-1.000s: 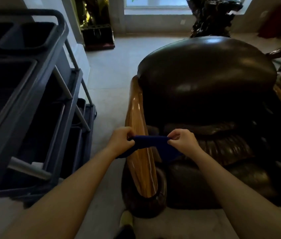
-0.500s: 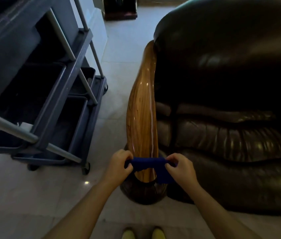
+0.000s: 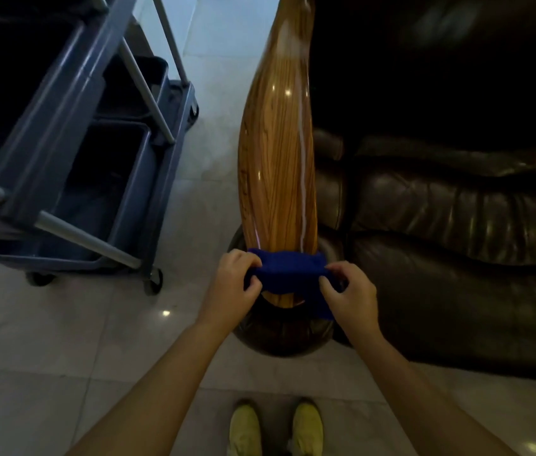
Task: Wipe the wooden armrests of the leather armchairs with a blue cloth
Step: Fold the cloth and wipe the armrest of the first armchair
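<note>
Left hand (image 3: 232, 284) and right hand (image 3: 349, 291) pinching dark blue cloth (image 3: 288, 269) taut across glossy striped wooden armrest (image 3: 278, 159); likely slipping sideways off rounded, slick wood.

To the left of the hands I see a grey cleaning cart (image 3: 72, 153) on the pale tiled floor (image 3: 62, 340), and below them, yellow shoes (image 3: 276, 426).

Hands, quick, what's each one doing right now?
Left hand: closed on the left end of the blue cloth.
Right hand: closed on the cloth's right end, stretched across the wooden armrest.
</note>
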